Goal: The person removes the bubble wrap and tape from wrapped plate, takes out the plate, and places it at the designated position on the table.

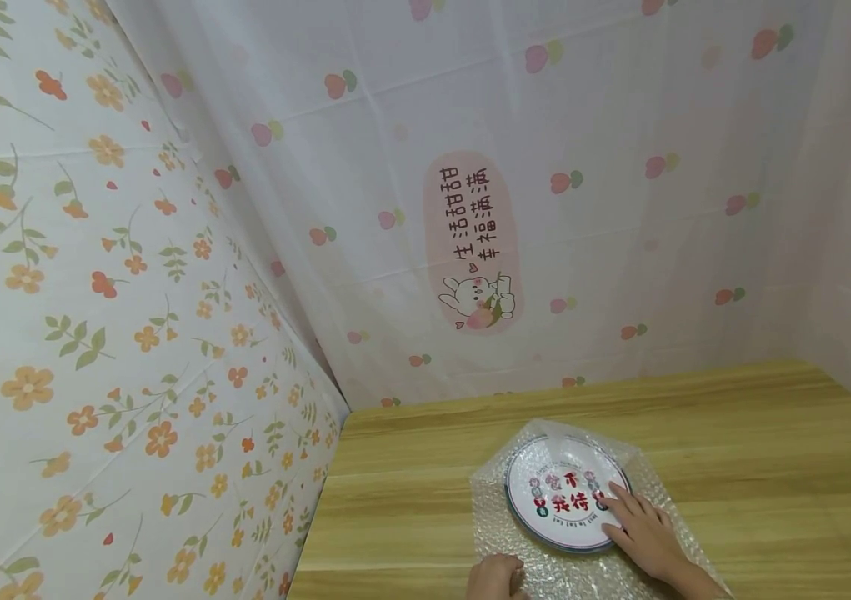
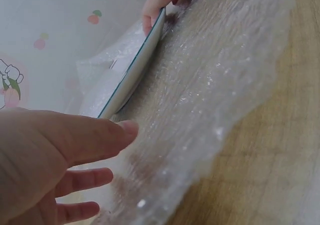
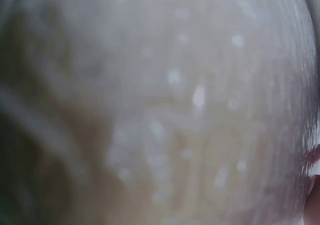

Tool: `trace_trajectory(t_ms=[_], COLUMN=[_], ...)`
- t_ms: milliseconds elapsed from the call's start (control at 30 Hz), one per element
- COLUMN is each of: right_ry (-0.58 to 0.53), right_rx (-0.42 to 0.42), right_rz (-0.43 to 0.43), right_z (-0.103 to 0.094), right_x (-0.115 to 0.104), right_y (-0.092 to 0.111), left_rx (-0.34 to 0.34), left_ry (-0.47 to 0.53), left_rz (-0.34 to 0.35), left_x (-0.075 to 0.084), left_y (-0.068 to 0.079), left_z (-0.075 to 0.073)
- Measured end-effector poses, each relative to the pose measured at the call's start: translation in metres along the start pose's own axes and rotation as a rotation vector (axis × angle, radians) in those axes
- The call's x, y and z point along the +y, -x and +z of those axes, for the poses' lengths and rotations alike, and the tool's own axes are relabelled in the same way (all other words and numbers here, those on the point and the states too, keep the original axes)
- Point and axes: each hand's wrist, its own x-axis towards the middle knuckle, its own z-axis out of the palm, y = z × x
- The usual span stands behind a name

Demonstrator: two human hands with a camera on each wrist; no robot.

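Observation:
A round white plate (image 1: 563, 492) with a blue-green rim and red printed characters lies face up on a sheet of bubble wrap (image 1: 545, 575). My right hand (image 1: 643, 529) rests its spread fingers on the plate's right side. At the near edge of the wrap is my left hand (image 1: 496, 577). In the left wrist view, the left hand's thumb (image 2: 107, 135) and fingers extend beside the wrap, apart from each other, and nothing shows gripped between them. Blurred bubble wrap (image 3: 190, 115) fills most of the right wrist view, with a bit of finger at its right edge.
The wood-grain table (image 1: 387, 492) runs out on both sides of the wrap. A flowered cloth (image 1: 132, 350) hangs along the left, and a pale printed curtain (image 1: 605, 250) stands behind the table and continues on the right.

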Motion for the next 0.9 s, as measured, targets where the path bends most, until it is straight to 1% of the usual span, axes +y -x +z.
trace_trajectory(t_ms=[100,300,467,567,700,767,900], right_ry=[-0.002,0.000,-0.002,-0.003,-0.001,0.002,0.002], right_rx=[-0.005,-0.007,-0.004,-0.003,-0.005,-0.002,-0.016], right_rz=[0.002,0.004,0.001,0.003,0.006,0.005,0.013], right_z=[-0.0005,-0.0007,-0.0008,-0.0002,0.0009,0.0016,0.0032], right_x=[-0.0004,-0.0005,-0.0008,-0.0005,0.0004,0.0011,0.0029], right_y=[0.0000,0.0000,0.0005,0.0005,0.0004,0.0003,-0.0002], left_rx=[0.002,0.094,0.134,0.162,0.163,0.153,0.175], left_ry=[-0.008,-0.045,-0.066,-0.100,-0.115,-0.111,-0.119], left_rz=[-0.005,0.070,0.126,0.155,0.125,0.094,0.069], left_x=[0.0007,0.0000,-0.0013,-0.0007,0.0030,0.0052,0.0081], left_y=[0.0007,-0.0011,-0.0045,-0.0059,-0.0071,-0.0071,-0.0073], left_z=[-0.0019,0.0006,0.0022,0.0016,-0.0009,-0.0019,-0.0025])
